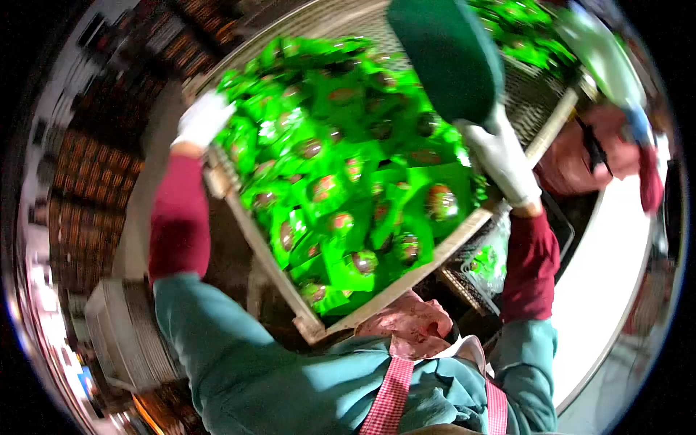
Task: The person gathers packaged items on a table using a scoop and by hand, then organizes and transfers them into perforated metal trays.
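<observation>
My right hand (502, 158), in a white glove, is closed round the near end of a dark green, rounded, paddle-like scoop (453, 61). The scoop is over the right side of a wood-framed mesh tray (270, 255). Shiny bright green packets (322, 188) with round dark and orange prints are heaped in this tray. Over the tray's left edge lies my left hand (203, 122), also in a white glove, its fingers stretched toward the packets. It is blurred, and whether it touches them is unclear.
Another person's gloved hand (605, 61) is at the upper right, beside a second heap of green packets (518, 32). A clear bag with green contents (487, 261) lies below my right forearm. Stacked crates (94, 188) stand left; a white surface (605, 268) extends right.
</observation>
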Tool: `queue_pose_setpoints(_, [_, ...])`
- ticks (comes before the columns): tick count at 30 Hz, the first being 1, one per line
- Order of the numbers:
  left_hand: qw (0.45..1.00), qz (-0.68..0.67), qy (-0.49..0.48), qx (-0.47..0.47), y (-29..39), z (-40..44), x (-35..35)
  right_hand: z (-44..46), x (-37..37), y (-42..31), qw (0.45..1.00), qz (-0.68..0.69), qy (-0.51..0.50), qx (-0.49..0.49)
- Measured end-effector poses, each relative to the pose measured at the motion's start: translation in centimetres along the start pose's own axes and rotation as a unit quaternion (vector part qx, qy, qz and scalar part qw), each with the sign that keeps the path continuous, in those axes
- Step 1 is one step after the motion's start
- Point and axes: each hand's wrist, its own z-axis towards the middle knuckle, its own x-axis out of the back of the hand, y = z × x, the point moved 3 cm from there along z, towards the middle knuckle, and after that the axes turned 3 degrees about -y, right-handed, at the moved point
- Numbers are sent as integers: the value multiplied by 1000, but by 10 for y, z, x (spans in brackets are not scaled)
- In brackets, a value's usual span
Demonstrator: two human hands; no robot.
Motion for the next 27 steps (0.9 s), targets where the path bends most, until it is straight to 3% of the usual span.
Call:
queue_pose_setpoints(1, [997, -56, -43, -3, -6, 1, -11, 0, 3, 1, 995, -67, 26, 64])
queue_pose_setpoints(2, [961, -125, -237, 74, -7, 8, -26, 1, 7, 3, 982, -134, 59, 122])
queue_pose_setpoints(3, [948, 132, -226, -181, 7, -9, -41, 3, 7, 5, 983, -134, 44, 120])
queue_pose_setpoints(4, [932, 161, -156, -284, 11, -25, -65, 5, 8, 7, 984, -134, 28, 118])
queue_pose_setpoints(5, [972, 57, -147, -173, -11, -33, -108, 6, 10, 9, 984, -134, 12, 116])
queue_pose_setpoints(6, [969, -77, -232, -26, 28, -25, -66, 0, 14, 7, 988, -132, 7, 75])
queue_pose_setpoints(7, [954, -95, -284, 2, 25, -26, -71, -4, 21, 4, 996, -82, -13, 42])
queue_pose_setpoints(8, [939, -100, -330, -20, 30, -20, -66, 4, 21, 18, 992, -63, -6, 113])
queue_pose_setpoints(9, [941, -12, -230, -246, 10, -24, -84, -3, 29, 12, 995, -20, -23, 98])
queue_pose_setpoints(10, [948, -123, -274, -102, 21, -21, -62, -1, 29, 15, 991, 5, -19, 129])
queue_pose_setpoints(13, [948, -38, -225, -220, 43, 41, -22, -1, 39, 20, 972, 83, 50, 212])
queue_pose_setpoints(16, [925, 62, -159, -340, 60, 78, 25, -4, 45, 46, 911, 157, 207, 319])
queue_pose_setpoints(17, [914, 180, -177, -317, 161, 75, 106, -6, 50, 65, 895, 167, 270, 314])
queue_pose_setpoints(18, [956, -22, -168, -238, 189, 90, 124, -28, 67, 74, 912, 215, 236, 259])
queue_pose_setpoints(19, [945, -242, -161, -152, 199, 104, 128, -51, 76, 80, 928, 252, 198, 191])
queue_pose_setpoints(21, [924, -259, -150, -239, 254, 119, 156, -98, 97, 114, 847, 296, 365, 248])
queue_pose_setpoints(22, [918, -236, -136, -290, 280, 121, 172, -130, 106, 139, 866, 195, 408, 213])
queue_pose_setpoints(24, [889, -210, -124, -387, 334, 106, 202, -223, 117, 178, 875, 124, 456, 102])
queue_pose_setpoints(27, [824, -158, -131, -528, 405, 117, 215, -382, 115, 219, 830, 66, 549, -76])
